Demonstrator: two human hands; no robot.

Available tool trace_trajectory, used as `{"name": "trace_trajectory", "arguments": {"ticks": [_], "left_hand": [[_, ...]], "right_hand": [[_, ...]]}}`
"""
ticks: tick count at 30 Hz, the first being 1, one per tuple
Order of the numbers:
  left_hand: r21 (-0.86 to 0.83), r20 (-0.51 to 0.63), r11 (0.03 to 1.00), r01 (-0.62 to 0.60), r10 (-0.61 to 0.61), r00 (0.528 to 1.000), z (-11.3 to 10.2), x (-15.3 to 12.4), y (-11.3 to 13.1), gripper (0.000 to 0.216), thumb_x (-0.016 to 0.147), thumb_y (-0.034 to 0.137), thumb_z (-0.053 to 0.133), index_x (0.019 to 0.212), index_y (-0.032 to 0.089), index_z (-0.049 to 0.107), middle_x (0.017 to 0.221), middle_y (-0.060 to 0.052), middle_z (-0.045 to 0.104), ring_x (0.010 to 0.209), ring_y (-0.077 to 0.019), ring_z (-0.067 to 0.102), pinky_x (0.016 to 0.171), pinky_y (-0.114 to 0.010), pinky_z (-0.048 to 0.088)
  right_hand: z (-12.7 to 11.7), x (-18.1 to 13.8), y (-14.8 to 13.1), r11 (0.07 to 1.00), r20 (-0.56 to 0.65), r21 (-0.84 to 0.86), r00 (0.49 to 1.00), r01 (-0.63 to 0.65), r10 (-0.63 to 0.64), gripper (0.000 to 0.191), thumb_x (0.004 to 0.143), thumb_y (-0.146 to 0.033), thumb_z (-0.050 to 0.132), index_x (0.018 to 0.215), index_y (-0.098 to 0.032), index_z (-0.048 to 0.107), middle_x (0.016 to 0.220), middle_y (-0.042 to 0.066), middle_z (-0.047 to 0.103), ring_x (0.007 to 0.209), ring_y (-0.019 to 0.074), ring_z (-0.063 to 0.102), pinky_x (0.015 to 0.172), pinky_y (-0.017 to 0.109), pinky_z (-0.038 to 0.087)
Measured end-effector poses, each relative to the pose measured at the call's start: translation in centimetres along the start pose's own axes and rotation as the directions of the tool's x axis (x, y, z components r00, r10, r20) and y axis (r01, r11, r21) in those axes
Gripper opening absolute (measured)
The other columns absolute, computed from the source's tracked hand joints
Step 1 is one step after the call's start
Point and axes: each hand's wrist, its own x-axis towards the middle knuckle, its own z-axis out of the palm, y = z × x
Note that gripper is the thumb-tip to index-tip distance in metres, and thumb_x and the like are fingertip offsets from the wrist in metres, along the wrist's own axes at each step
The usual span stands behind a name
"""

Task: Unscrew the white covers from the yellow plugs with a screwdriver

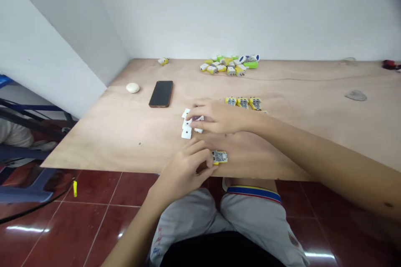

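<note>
My left hand (188, 167) is near the table's front edge, thumb and fingers closed on the left end of a yellow plug half (220, 157) with a grey inner face turned up. Just beyond it, my right hand (217, 116) reaches across from the right. Its index finger and thumb close on a white plug cover (187, 122) in a small group of covers lying on the table. Part of this group is hidden under the right hand. Behind the right forearm several open yellow plug halves (242, 102) stand in a row, partly covered by the arm.
A heap of yellow, white and green plugs (221, 67) lies against the wall, with a single plug (163, 61) to its left. A black phone (161, 94) and a white rounded object (133, 87) rest on the brown table (125, 133). A grey flat piece (356, 95) is far right.
</note>
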Motion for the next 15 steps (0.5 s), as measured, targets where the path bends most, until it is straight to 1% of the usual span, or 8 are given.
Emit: {"name": "trace_trajectory", "arguments": {"ticks": [2,3,5,7,9,10,12,15], "left_hand": [[-0.007,-0.005,1.0,0.003,-0.003,1.0,0.0,0.1,0.2,0.027,0.101,0.013,0.071,0.082,0.022,0.054,0.1,-0.007,0.072,0.097,-0.0232,0.066,0.08,-0.035,0.055],[-0.016,-0.008,1.0,0.004,-0.004,1.0,0.0,0.3,0.3,0.028,0.101,0.013,0.071,0.082,0.022,0.053,0.102,-0.007,0.072,0.096,-0.0226,0.066,0.081,-0.034,0.055],[-0.024,-0.007,1.0,0.004,-0.005,1.0,-0.1,0.7,0.3,0.028,0.101,0.011,0.072,0.083,0.021,0.053,0.107,-0.007,0.072,0.097,-0.0217,0.066,0.084,-0.034,0.056],[-0.015,0.014,1.0,-0.003,0.004,1.0,-0.2,1.5,0.2,0.028,0.101,0.011,0.072,0.083,0.021,0.053,0.106,-0.006,0.071,0.098,-0.0212,0.065,0.085,-0.033,0.055],[-0.003,0.071,1.0,-0.004,0.004,0.997,-0.3,2.5,0.1,0.029,0.101,0.013,0.073,0.082,0.021,0.053,0.097,-0.004,0.068,0.093,-0.0203,0.063,0.08,-0.031,0.053],[0.002,0.1,1.0,0.006,-0.006,0.995,-0.2,3.0,0.1,0.03,0.101,0.013,0.073,0.081,0.021,0.053,0.094,-0.004,0.067,0.091,-0.0199,0.063,0.077,-0.031,0.052],[0.014,0.119,0.999,0.037,-0.039,0.992,0.1,3.9,0.1,0.03,0.102,0.014,0.072,0.08,0.021,0.052,0.095,-0.004,0.069,0.092,-0.0206,0.065,0.073,-0.031,0.052],[0.01,0.054,0.997,0.076,-0.076,0.996,0.9,4.6,0.3,0.033,0.102,0.015,0.071,0.078,0.022,0.05,0.112,-0.008,0.075,0.103,-0.023,0.07,0.077,-0.033,0.055]], "right_hand": [[-0.9,-0.7,0.2,0.984,-0.117,0.172,0.991,-0.048,0.068,0.036,0.112,-0.049,0.056,0.102,-0.019,0.072,0.092,0.004,0.062,0.084,0.0188,0.055,0.079,0.034,0.044],[-1.4,-1.1,0.3,0.956,-0.18,0.284,0.976,-0.067,0.122,0.042,0.111,-0.056,0.055,0.094,-0.02,0.068,0.085,0.001,0.058,0.077,0.0171,0.05,0.074,0.032,0.042],[-2.5,-2.1,0.3,0.839,-0.26,0.539,0.931,-0.079,0.255,0.052,0.11,-0.066,0.052,0.082,-0.022,0.056,0.075,-0.002,0.047,0.067,0.0149,0.038,0.064,0.031,0.036],[-3.6,-3.3,0.4,0.656,-0.231,0.753,0.911,-0.055,0.341,0.056,0.11,-0.069,0.048,0.076,-0.024,0.045,0.07,-0.005,0.035,0.061,0.0139,0.028,0.058,0.03,0.03],[-4.5,-4.5,0.7,0.497,-0.133,0.866,0.934,-0.053,0.331,0.056,0.112,-0.065,0.046,0.074,-0.024,0.039,0.067,-0.006,0.026,0.059,0.0134,0.022,0.057,0.029,0.026],[-4.9,-5.1,0.9,0.445,-0.085,0.893,0.948,-0.064,0.306,0.056,0.113,-0.063,0.046,0.073,-0.024,0.038,0.066,-0.006,0.024,0.058,0.0132,0.02,0.057,0.029,0.026],[-5.4,-6.2,1.5,0.396,-0.034,0.914,0.959,-0.084,0.282,0.056,0.113,-0.062,0.044,0.073,-0.024,0.036,0.066,-0.006,0.023,0.057,0.0134,0.019,0.056,0.029,0.026],[-5.2,-7.2,2.3,0.373,-0.019,0.921,0.945,-0.11,0.327,0.054,0.111,-0.064,0.043,0.076,-0.026,0.029,0.069,-0.005,0.022,0.058,0.0151,0.02,0.056,0.03,0.031]]}}
